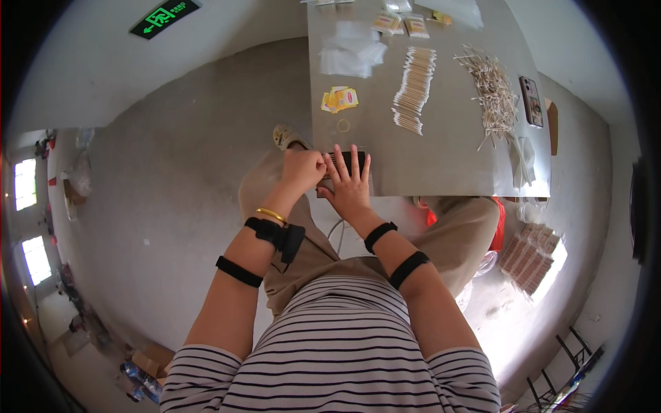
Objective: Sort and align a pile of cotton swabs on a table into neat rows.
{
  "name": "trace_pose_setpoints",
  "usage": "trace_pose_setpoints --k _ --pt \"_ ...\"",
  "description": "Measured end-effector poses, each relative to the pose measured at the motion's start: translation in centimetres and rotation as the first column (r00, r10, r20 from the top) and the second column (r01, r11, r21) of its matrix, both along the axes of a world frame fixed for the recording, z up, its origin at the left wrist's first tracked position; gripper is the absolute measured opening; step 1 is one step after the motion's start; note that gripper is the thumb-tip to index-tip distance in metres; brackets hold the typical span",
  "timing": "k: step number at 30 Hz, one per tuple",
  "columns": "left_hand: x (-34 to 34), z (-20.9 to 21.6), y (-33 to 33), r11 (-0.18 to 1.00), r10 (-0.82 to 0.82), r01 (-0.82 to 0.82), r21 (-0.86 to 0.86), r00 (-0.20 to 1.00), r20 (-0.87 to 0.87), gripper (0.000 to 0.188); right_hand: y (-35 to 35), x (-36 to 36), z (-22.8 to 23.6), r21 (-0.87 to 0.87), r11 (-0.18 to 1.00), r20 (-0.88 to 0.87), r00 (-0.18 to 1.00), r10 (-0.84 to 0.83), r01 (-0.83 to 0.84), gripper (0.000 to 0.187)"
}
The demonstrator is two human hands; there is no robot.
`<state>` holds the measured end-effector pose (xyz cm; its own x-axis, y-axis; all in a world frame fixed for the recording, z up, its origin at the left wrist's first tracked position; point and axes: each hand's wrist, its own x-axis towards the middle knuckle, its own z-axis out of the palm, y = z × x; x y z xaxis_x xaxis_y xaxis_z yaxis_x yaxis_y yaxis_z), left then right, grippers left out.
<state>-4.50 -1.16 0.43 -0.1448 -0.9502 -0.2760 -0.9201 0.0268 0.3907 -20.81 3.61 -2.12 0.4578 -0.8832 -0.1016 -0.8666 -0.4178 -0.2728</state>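
Note:
My right hand (350, 189) lies flat with its fingers spread over a small dark flat piece (361, 160) at the table's near left corner. Thin pale sticks show under and beside these fingers; the hand covers most of them. Against its left side, my left hand (303, 171) is curled closed at the table edge. What its fingers hold, if anything, is hidden. Just beyond the hands lies a thin yellowish ring (343, 125), with a few yellow-and-white cards (340, 100) behind it. A long neat row of cotton swabs (415, 86) lies farther right.
A loose heap of cotton swabs (492, 96) spreads over the table's right side, near a phone (531, 101). Clear plastic bags (351, 51) lie at the far left, and filled packets (403, 26) beyond. A clear bag (523, 162) sits by the right corner. Stacked bundles (530, 258) stand on the floor.

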Motion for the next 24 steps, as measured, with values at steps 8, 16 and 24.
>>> trace_pose_setpoints --k 8,16,24 --pt "1.9 -1.7 4.3 0.877 0.221 -0.283 -0.387 0.955 -0.199 0.029 -0.8 -5.5 -1.0 0.007 0.999 0.283 0.958 -0.052 0.052 0.085" --pt "-1.9 -0.6 4.3 0.846 0.129 -0.153 -0.511 0.988 -0.081 0.034 -1.2 -5.5 0.6 -0.034 0.999 0.364 0.931 0.008 0.004 0.066" --pt "-2.5 -1.0 5.2 0.871 0.008 -0.058 -0.488 0.994 -0.105 0.029 -3.4 -4.7 0.5 -0.002 0.998 0.459 0.887 -0.053 0.06 0.038"
